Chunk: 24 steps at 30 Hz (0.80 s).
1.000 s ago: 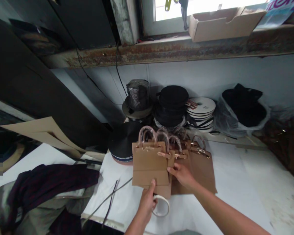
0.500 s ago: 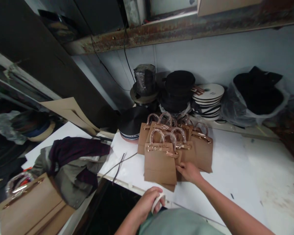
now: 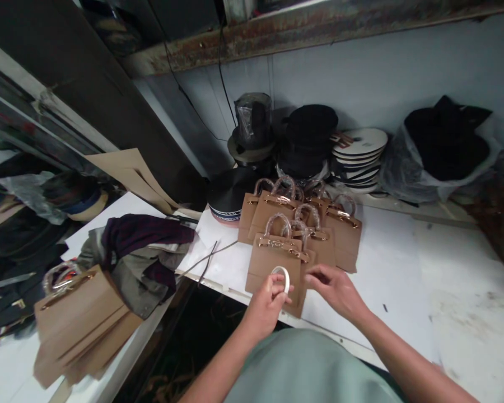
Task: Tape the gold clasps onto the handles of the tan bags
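My left hand (image 3: 267, 307) is closed around a white roll of tape (image 3: 281, 277), held up over the front of a stack of brown bag pieces (image 3: 273, 262) with wrapped loop handles and gold clasps. My right hand (image 3: 335, 287) hovers just to the right of the roll, fingers curled and pinched toward it, with nothing I can make out in them. Behind lie several more of these brown bag pieces (image 3: 340, 235), fanned out on the white table (image 3: 395, 268).
Black and white ribbon spools (image 3: 357, 151) and plastic-wrapped black goods (image 3: 441, 151) line the wall. Dark cloth (image 3: 143, 246) lies at the left. Another pile of brown bag pieces (image 3: 79, 319) sits on a lower surface at the far left. A dark gap (image 3: 185, 347) opens below the table edge.
The left hand lifted the tape roll from the table edge up in front of the bag stack. The right hand left the stack and came toward the roll. The view tilted down and left.
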Available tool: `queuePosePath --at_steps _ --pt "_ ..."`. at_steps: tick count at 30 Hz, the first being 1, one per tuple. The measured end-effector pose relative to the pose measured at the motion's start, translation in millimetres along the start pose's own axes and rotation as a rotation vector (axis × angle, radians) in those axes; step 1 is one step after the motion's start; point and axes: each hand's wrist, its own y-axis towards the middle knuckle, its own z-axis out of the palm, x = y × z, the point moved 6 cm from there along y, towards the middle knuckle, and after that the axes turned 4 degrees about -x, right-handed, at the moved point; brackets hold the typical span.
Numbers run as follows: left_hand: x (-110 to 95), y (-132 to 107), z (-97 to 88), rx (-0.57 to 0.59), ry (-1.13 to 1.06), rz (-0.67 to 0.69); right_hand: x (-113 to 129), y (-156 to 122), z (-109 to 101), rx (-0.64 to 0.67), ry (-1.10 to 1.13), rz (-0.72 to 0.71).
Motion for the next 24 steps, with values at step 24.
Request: queuePosePath --at_steps 24 --pt "-61.3 3.1 -15.6 0.226 -0.304 0.088 90.9 -1.4 -1.8 -0.144 0.239 -0.03"
